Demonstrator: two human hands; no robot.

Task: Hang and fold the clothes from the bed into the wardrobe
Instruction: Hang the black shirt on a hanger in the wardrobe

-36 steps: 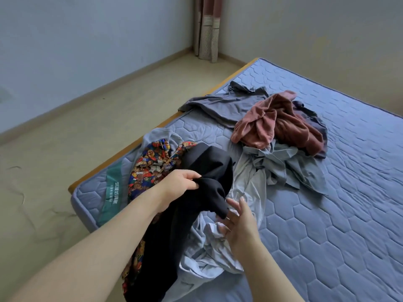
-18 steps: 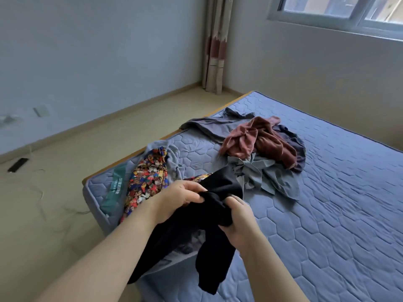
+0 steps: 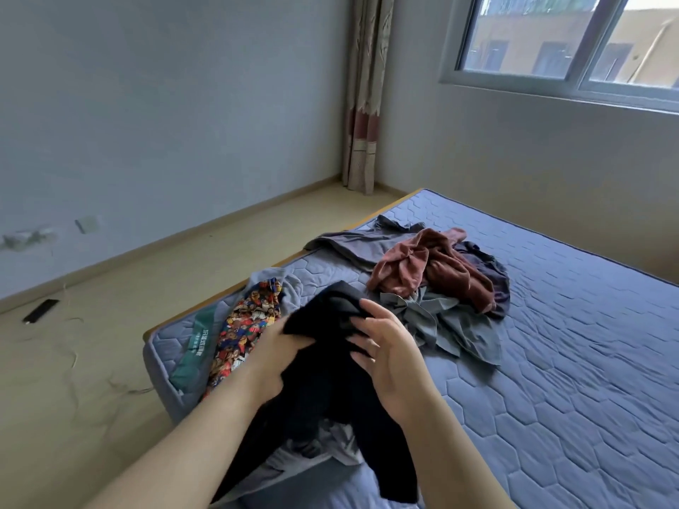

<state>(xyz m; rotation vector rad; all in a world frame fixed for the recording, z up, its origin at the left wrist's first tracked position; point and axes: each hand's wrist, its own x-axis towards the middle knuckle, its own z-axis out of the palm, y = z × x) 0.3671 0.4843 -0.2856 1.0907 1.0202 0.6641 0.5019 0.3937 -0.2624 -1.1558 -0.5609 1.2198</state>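
Note:
A black garment (image 3: 323,383) hangs in front of me over the near corner of the bed (image 3: 551,361). My left hand (image 3: 279,358) grips its upper left part from underneath. My right hand (image 3: 385,354) has its fingers curled onto the fabric's upper right fold. On the mattress lie a colourful patterned garment (image 3: 250,325), a light grey garment (image 3: 319,439) under the black one, a grey-green shirt (image 3: 441,325), a rust-red garment (image 3: 430,270) and a dark grey shirt (image 3: 360,244). No wardrobe is in view.
The bed's wooden edge (image 3: 176,321) borders bare beige floor on the left. A dark flat object (image 3: 40,310) and thin cords lie on the floor near the wall. A curtain (image 3: 362,93) hangs in the far corner beside a window (image 3: 566,38).
The black garment has been lifted off the pile and both hands now hold it higher. My right hand moved from below onto its upper fold. My view has tilted upward.

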